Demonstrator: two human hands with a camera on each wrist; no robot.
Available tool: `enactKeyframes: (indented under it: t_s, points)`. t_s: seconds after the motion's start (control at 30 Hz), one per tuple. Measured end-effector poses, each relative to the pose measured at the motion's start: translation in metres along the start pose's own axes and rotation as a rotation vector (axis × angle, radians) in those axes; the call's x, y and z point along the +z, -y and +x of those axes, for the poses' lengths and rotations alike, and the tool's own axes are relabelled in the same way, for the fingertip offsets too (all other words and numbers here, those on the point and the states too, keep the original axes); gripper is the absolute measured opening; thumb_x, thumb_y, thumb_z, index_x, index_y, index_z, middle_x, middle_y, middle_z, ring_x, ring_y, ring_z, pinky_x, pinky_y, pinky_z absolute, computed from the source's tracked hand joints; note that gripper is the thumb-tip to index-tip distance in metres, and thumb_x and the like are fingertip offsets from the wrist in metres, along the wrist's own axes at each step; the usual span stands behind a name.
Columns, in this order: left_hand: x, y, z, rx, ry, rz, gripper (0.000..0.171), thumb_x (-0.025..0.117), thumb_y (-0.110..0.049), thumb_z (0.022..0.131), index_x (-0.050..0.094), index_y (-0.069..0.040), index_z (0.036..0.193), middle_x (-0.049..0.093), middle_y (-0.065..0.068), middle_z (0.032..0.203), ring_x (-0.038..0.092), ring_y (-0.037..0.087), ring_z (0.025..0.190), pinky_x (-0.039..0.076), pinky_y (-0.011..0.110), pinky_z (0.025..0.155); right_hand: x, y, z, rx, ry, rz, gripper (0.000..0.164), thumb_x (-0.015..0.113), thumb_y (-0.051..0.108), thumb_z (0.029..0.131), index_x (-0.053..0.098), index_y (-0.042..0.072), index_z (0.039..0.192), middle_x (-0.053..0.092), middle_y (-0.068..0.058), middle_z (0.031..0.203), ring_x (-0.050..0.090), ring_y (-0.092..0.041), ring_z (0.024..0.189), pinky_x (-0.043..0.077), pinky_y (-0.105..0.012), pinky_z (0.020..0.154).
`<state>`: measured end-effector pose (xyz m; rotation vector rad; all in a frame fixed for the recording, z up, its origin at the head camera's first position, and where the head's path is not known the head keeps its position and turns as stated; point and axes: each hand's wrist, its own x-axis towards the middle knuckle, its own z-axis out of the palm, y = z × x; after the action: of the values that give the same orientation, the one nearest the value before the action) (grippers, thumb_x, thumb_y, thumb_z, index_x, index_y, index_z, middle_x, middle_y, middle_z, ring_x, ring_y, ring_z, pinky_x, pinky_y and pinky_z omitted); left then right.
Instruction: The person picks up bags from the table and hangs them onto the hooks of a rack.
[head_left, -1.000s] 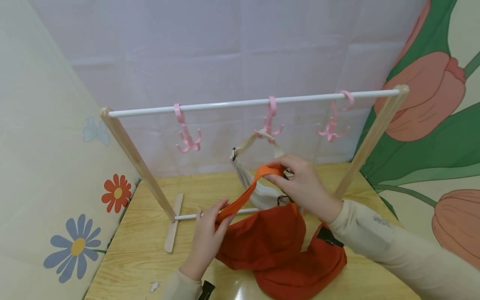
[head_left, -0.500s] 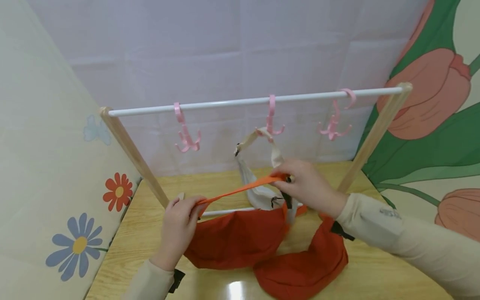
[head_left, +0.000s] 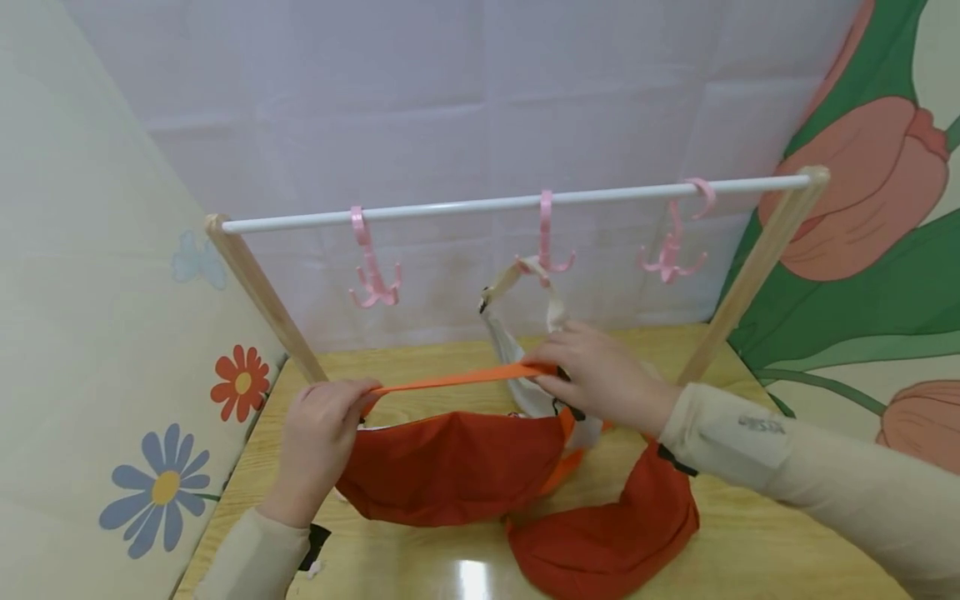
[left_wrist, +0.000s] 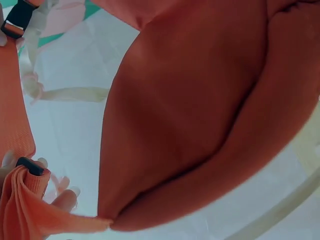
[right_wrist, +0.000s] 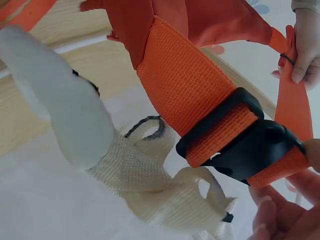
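A red-orange waist bag (head_left: 457, 471) hangs by its orange strap (head_left: 457, 380) between my hands, low over the table. My left hand (head_left: 318, 433) grips the strap at the bag's left end, by a black slider (left_wrist: 31, 166). My right hand (head_left: 603, 375) pinches the strap's other end beside a black buckle (right_wrist: 260, 147), which shows fastened in the right wrist view. Behind the right hand, a whitish bag (head_left: 528, 396) hangs by its cream strap (head_left: 506, 279) from the middle pink hook (head_left: 546, 237). Its lower part is partly hidden.
A second red bag (head_left: 611, 542) lies on the wooden table (head_left: 405, 567) at front right. The rack's white bar (head_left: 450, 206) also carries a left pink hook (head_left: 375, 279) and a right pink hook (head_left: 670, 254). Wooden posts (head_left: 258, 292) stand at both ends.
My left hand has moved left and slightly up, drawing the strap from slack to nearly straight. The held bag has shifted left, off the second red bag. My right hand stays nearly in place.
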<state>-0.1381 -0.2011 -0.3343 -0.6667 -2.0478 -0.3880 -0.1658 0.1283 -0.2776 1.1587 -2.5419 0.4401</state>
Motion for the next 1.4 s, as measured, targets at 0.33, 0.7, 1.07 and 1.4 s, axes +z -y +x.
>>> enactKeyframes:
  t_s: [0.33,0.7,1.07,1.4]
  points:
    - [-0.007,0.011,0.007,-0.028,-0.022,0.019,0.049,0.045,-0.040,0.104,0.076,-0.003,0.095,0.071,0.009,0.072,0.064,0.028,0.062,0.053,0.045,0.057,0.002,0.005,0.012,0.012,-0.002,0.060,0.013,0.072,0.011,0.093,0.077,0.007,0.104,0.073,-0.002,0.090,0.056,-0.014,0.074,0.048,-0.030,0.066]
    - [-0.017,0.019,0.020,-0.045,-0.018,0.041,0.050,0.045,-0.044,0.103,0.076,-0.006,0.097,0.069,0.007,0.070,0.063,0.027,0.063,0.052,0.045,0.054,0.000,0.006,0.023,-0.042,-0.055,0.063,0.010,0.072,0.009,0.092,0.077,0.004,0.100,0.073,-0.004,0.088,0.062,-0.017,0.074,0.053,-0.034,0.066]
    - [-0.023,0.027,0.033,-0.046,-0.022,0.096,0.049,0.045,-0.044,0.102,0.077,-0.006,0.097,0.071,0.010,0.074,0.065,0.031,0.062,0.051,0.046,0.052,-0.001,0.006,0.035,-0.053,-0.066,0.038,0.013,0.070,0.012,0.094,0.077,0.006,0.103,0.075,-0.004,0.089,0.063,-0.014,0.071,0.052,-0.028,0.060]
    - [-0.027,0.034,0.040,-0.060,-0.011,0.147,0.025,0.062,-0.026,0.096,0.076,-0.005,0.098,0.073,0.014,0.077,0.065,0.033,0.061,0.049,0.046,0.048,-0.003,0.007,0.047,-0.046,-0.057,0.054,0.016,0.070,0.011,0.094,0.076,0.004,0.107,0.074,-0.004,0.088,0.058,-0.012,0.068,0.051,-0.031,0.064]
